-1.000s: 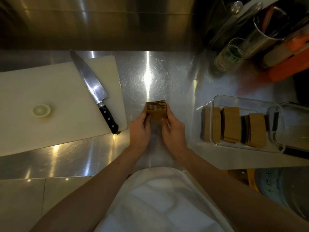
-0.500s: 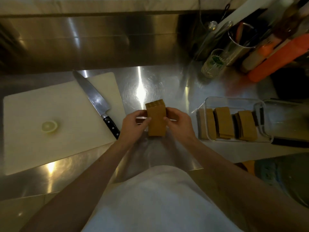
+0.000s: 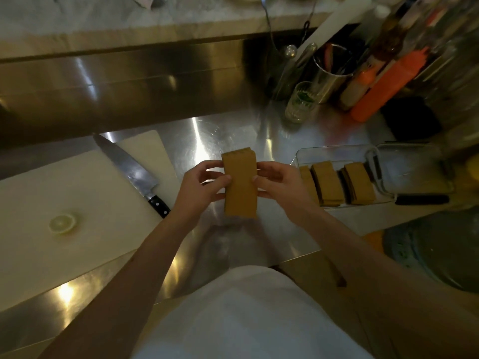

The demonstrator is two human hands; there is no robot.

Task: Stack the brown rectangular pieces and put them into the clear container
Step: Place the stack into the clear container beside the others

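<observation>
Now my left hand (image 3: 204,186) and right hand (image 3: 278,183) pinch the brown stack (image 3: 241,186) left of the clear container (image 3: 373,174); I'd keep edges squared, then lower it beside the stacks inside.

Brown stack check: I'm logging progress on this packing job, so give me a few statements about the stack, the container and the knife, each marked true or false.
1. Both hands hold the brown stack. True: the left hand and right hand grip its sides.
2. The clear container is empty. False: it already holds brown pieces in about three groups.
3. The knife lies partly on the cutting board. True.
4. The knife is in the right hand. False: no hand touches it.
5. A citrus slice sits in the container. False: it lies on the cutting board.
</observation>
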